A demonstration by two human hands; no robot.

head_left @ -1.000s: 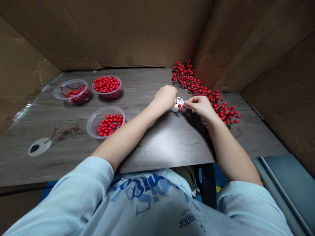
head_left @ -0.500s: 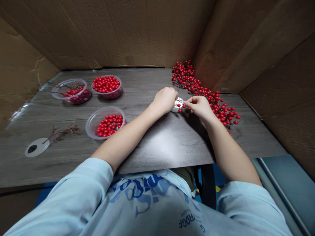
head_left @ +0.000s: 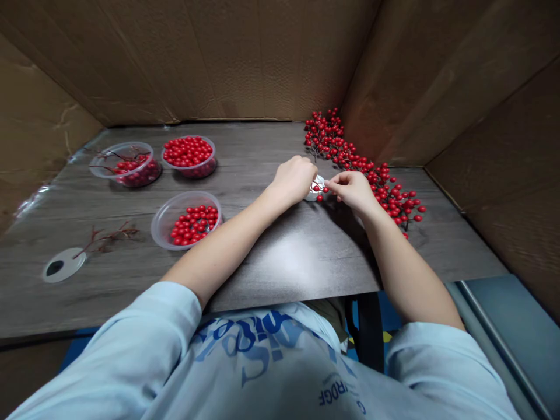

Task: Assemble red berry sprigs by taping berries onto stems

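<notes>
My left hand (head_left: pixel 294 177) is curled closed over a small white disc (head_left: pixel 318 188) on the dark wood table (head_left: pixel 280 251), holding a small twig of red berries (head_left: pixel 319 191) against it. My right hand (head_left: pixel 353 189) pinches the same twig from the right, its fingers closed on a berry or stem. A long pile of red berry branches (head_left: pixel 363 163) lies just behind and to the right of both hands.
Three clear plastic bowls stand at the left: one with loose red berries (head_left: pixel 187 219), one full of berries (head_left: pixel 189 155), one with bare stems and some berries (head_left: pixel 125 163). A bare twig (head_left: pixel 107 236) and a white disc with a dark hole (head_left: pixel 61 265) lie near the left. Cardboard walls surround the table.
Both hands have stayed at the white disc, with only small finger movement on the twig. The camera view has shifted slightly.
</notes>
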